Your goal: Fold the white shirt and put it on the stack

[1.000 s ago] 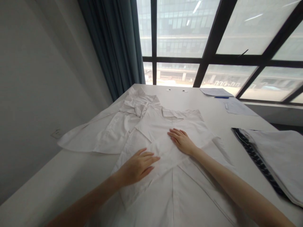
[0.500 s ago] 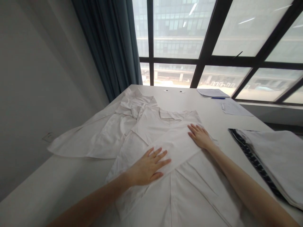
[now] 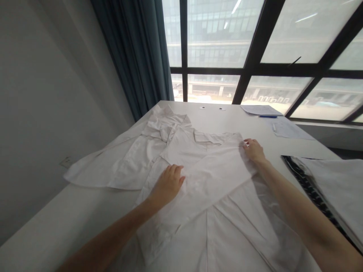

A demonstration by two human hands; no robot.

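A white shirt lies spread on the white table, its collar end facing away from me and a sleeve-like band of cloth running diagonally across it. My right hand is at the shirt's upper right edge, thumb and fingers closed on the cloth. On the left part of the shirt rests my left hand. Its fingers are bent and close together, with the thumb apart and nothing visibly gripped. A second white garment lies crumpled on the left, touching the shirt.
A folded white and black cloth lies on the right of the table. Papers and a blue pen are at the far right. Two small white pieces lie near the back edge, before the window. A blue curtain hangs behind.
My right hand has moved right and away, from lying flat to pinching the shirt's edge. My left hand has slid left, its spread fingers now drawn in. The view has shifted slightly.
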